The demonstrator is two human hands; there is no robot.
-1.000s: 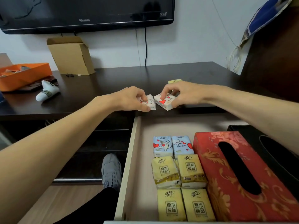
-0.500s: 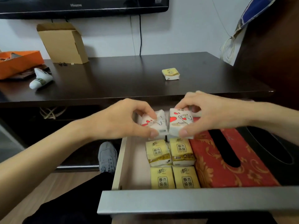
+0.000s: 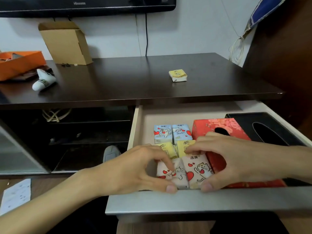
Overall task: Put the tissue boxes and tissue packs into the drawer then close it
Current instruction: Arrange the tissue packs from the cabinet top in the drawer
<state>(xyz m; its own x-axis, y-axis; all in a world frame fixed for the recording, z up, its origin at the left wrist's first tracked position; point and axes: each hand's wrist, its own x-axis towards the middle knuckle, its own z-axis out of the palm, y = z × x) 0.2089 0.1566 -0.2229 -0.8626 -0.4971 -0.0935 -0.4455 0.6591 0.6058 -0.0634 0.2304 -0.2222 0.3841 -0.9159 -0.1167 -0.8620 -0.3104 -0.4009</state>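
The drawer [image 3: 194, 201] stands pulled out below the dark table. My left hand [image 3: 135, 171] grips a white tissue pack with red hearts [image 3: 175, 174] at the drawer's front. My right hand [image 3: 236, 159] grips a second white heart pack [image 3: 197, 169] right beside it. Both packs rest low over the yellow packs [image 3: 185, 146] in the drawer. Behind those lie two blue packs [image 3: 172, 133]. A red tissue box [image 3: 219, 127] and a black tissue box [image 3: 263, 125] fill the drawer's right side. One yellow pack [image 3: 178, 75] lies on the tabletop [image 3: 135, 78].
On the table's left are a cardboard box [image 3: 67, 43], an orange tray [image 3: 18, 63] and a white tube-like item [image 3: 43, 80]. A TV [image 3: 84, 5] hangs above. An open shelf with cables lies left of the drawer. A shoe [image 3: 110, 152] shows on the floor.
Both hands carried the two heart packs from the table edge down into the front of the drawer, over the yellow packs. The camera tilted down.
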